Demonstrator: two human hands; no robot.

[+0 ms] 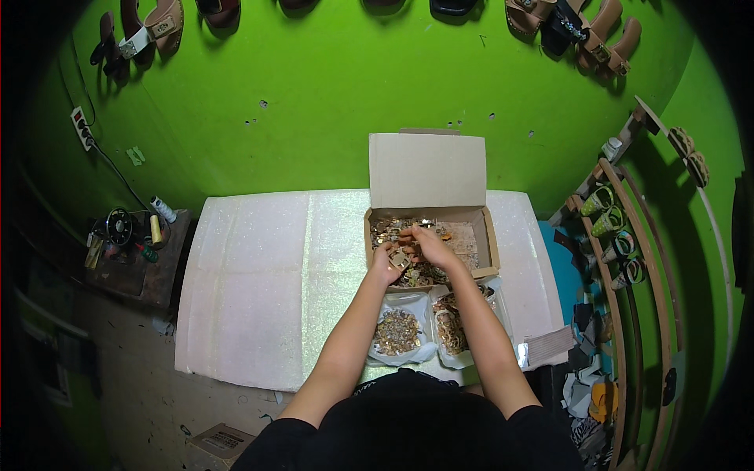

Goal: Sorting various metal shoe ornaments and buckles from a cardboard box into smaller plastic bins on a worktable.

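**Brass bits sorted over an open box**

Cardboard makes up the open box (488,239) that stands at the far middle of the desk (259,282), its lid flap upright against the green wall (330,86). Inside lies a heap of small metal buckles (389,229), gold and brownish in colour. Both hands are over this heap. The left hand (387,261) has its fingers curled narrowly round a small tan buckle piece (399,257). The right hand (428,242) reaches across just beside it, fingers bent down towards the heap and the piece; whether they pinch anything cannot be told. Nearer the person, touching the box's front wall, two white plastic bags (420,352) sit side by side, each holding more small metal parts. Sandals (157,27) hang along the top of the wall. A dark side table (161,275) with spools and tools stands left of the desk.
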